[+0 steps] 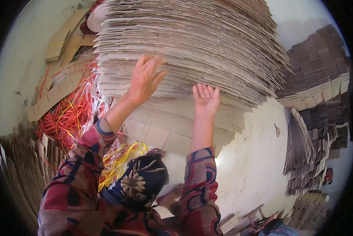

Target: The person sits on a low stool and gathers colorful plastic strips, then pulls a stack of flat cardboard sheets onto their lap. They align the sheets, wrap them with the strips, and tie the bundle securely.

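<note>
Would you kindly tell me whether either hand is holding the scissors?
No, the scissors lie on the pale floor at the right, well apart from the left hand and the right hand.

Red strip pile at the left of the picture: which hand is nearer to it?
Left. In the picture, the left hand is up and right of the red strip pile; the right hand is farther right, palm up, by the cardboard stack.
</note>
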A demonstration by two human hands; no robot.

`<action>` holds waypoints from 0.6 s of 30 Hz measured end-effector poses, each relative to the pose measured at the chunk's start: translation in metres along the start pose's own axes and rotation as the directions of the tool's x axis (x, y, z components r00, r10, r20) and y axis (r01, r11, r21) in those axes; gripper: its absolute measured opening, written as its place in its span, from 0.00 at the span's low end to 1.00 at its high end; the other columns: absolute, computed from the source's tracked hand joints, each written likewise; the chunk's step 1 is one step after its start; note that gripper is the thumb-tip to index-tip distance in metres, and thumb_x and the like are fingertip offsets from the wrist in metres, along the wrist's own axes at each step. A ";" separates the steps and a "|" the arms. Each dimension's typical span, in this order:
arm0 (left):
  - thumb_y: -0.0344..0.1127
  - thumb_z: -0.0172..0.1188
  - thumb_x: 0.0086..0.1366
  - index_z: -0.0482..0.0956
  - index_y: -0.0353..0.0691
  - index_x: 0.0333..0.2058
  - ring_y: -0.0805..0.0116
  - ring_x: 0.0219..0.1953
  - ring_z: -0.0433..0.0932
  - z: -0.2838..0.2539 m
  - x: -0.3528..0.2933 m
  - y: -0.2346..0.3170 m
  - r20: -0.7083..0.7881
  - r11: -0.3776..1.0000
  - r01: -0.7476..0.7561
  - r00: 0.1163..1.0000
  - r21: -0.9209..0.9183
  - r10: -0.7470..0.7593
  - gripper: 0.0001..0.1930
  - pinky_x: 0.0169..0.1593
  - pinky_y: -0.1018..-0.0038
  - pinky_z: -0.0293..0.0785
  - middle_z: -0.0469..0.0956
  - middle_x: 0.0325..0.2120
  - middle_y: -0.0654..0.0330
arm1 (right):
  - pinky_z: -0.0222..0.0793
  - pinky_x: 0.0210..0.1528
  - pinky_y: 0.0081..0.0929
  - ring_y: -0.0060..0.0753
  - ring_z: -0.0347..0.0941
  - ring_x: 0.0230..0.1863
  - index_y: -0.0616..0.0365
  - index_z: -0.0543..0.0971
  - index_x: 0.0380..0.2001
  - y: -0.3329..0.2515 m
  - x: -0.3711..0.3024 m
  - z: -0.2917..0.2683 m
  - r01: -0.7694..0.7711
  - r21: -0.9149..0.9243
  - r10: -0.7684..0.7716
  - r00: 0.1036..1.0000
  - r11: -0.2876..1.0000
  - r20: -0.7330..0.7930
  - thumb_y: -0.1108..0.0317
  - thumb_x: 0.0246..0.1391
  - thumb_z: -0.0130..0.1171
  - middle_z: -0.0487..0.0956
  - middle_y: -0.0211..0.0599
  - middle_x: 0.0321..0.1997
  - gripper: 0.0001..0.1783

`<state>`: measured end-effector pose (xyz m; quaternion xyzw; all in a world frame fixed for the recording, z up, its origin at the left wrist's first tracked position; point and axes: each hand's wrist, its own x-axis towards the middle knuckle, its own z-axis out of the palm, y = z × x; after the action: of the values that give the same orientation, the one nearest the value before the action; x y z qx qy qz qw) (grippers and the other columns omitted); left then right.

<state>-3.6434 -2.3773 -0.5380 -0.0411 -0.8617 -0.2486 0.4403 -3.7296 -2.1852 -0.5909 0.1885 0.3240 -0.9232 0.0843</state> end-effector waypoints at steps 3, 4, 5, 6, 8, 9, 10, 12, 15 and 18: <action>0.28 0.66 0.46 0.75 0.40 0.41 0.56 0.46 0.71 0.000 -0.023 -0.023 0.048 0.982 -0.090 0.995 0.166 0.083 0.20 0.48 0.67 0.68 0.76 0.41 0.57 | 0.67 0.56 0.52 0.51 0.66 0.53 0.71 0.58 0.53 0.002 -0.007 0.001 -0.017 -0.020 0.018 0.999 1.000 0.032 0.51 0.61 0.47 0.66 0.55 0.52 0.32; 0.28 0.66 0.46 0.74 0.40 0.42 0.56 0.47 0.70 0.000 -0.024 -0.028 0.063 0.974 -0.110 0.993 0.196 0.099 0.21 0.49 0.66 0.67 0.75 0.42 0.57 | 0.67 0.56 0.52 0.52 0.66 0.53 0.71 0.58 0.53 0.002 -0.008 0.001 -0.021 -0.019 0.022 0.998 1.000 0.051 0.51 0.61 0.47 0.66 0.56 0.52 0.32; 0.29 0.66 0.46 0.73 0.40 0.43 0.57 0.48 0.70 0.002 -0.022 -0.034 0.079 0.965 -0.131 0.990 0.226 0.116 0.22 0.50 0.66 0.65 0.74 0.43 0.58 | 0.67 0.55 0.53 0.52 0.66 0.53 0.71 0.58 0.53 0.003 -0.008 0.000 -0.031 -0.014 0.032 0.997 0.999 0.064 0.52 0.61 0.48 0.66 0.56 0.52 0.32; 0.30 0.66 0.45 0.72 0.39 0.44 0.57 0.48 0.69 0.003 -0.015 -0.036 0.094 0.955 -0.156 0.986 0.251 0.136 0.24 0.52 0.65 0.63 0.74 0.44 0.58 | 0.67 0.55 0.53 0.53 0.66 0.53 0.71 0.58 0.53 0.004 -0.007 -0.001 -0.036 -0.006 0.036 0.996 0.999 0.077 0.52 0.61 0.48 0.66 0.57 0.52 0.31; 0.32 0.66 0.45 0.70 0.40 0.46 0.57 0.50 0.68 0.005 -0.001 -0.040 0.135 0.939 -0.187 0.979 0.290 0.154 0.26 0.54 0.63 0.60 0.72 0.47 0.59 | 0.67 0.55 0.53 0.54 0.66 0.53 0.71 0.58 0.53 0.003 -0.004 -0.002 -0.034 -0.003 0.034 0.995 0.999 0.089 0.53 0.61 0.48 0.66 0.58 0.52 0.31; 0.33 0.66 0.45 0.69 0.40 0.47 0.58 0.50 0.67 0.003 0.005 -0.038 0.159 0.928 -0.203 0.974 0.312 0.159 0.28 0.55 0.62 0.59 0.71 0.48 0.59 | 0.67 0.55 0.53 0.54 0.66 0.53 0.71 0.58 0.53 0.004 -0.003 -0.001 -0.034 -0.006 0.035 0.996 0.999 0.087 0.53 0.61 0.48 0.66 0.58 0.52 0.31; 0.35 0.67 0.45 0.69 0.40 0.48 0.58 0.51 0.67 0.002 0.011 -0.036 0.193 0.920 -0.229 0.966 0.318 0.174 0.28 0.55 0.62 0.58 0.70 0.49 0.59 | 0.68 0.54 0.53 0.54 0.67 0.53 0.72 0.57 0.53 0.005 -0.003 -0.001 -0.034 -0.009 0.035 0.996 0.999 0.084 0.53 0.61 0.49 0.66 0.58 0.52 0.31; 0.37 0.67 0.45 0.67 0.41 0.48 0.59 0.51 0.66 0.003 0.020 -0.032 0.258 0.903 -0.280 0.945 0.326 0.200 0.30 0.56 0.60 0.56 0.69 0.50 0.59 | 0.68 0.54 0.53 0.53 0.67 0.52 0.71 0.58 0.52 0.007 -0.004 0.000 -0.037 -0.007 0.038 0.996 0.999 0.077 0.54 0.60 0.49 0.67 0.57 0.51 0.30; 0.37 0.67 0.44 0.66 0.42 0.47 0.64 0.48 0.67 0.012 0.025 -0.038 0.278 0.848 -0.357 0.924 0.392 0.261 0.29 0.54 0.63 0.58 0.69 0.47 0.62 | 0.69 0.53 0.53 0.52 0.68 0.50 0.71 0.60 0.50 0.007 -0.004 0.000 -0.030 -0.003 0.030 0.995 1.000 0.091 0.54 0.60 0.51 0.68 0.56 0.48 0.29; 0.38 0.68 0.43 0.67 0.42 0.47 0.64 0.48 0.68 0.017 0.029 -0.044 0.303 0.842 -0.387 0.910 0.376 0.283 0.30 0.53 0.64 0.60 0.70 0.46 0.62 | 0.69 0.52 0.52 0.50 0.69 0.49 0.70 0.62 0.47 0.006 -0.003 -0.002 -0.024 -0.002 0.024 0.995 1.000 0.097 0.54 0.60 0.51 0.69 0.53 0.46 0.27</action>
<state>-3.6866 -2.4116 -0.5408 -0.1238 -0.9202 0.0344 0.3698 -3.7247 -2.1885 -0.5942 0.1472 0.3174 -0.9302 0.1111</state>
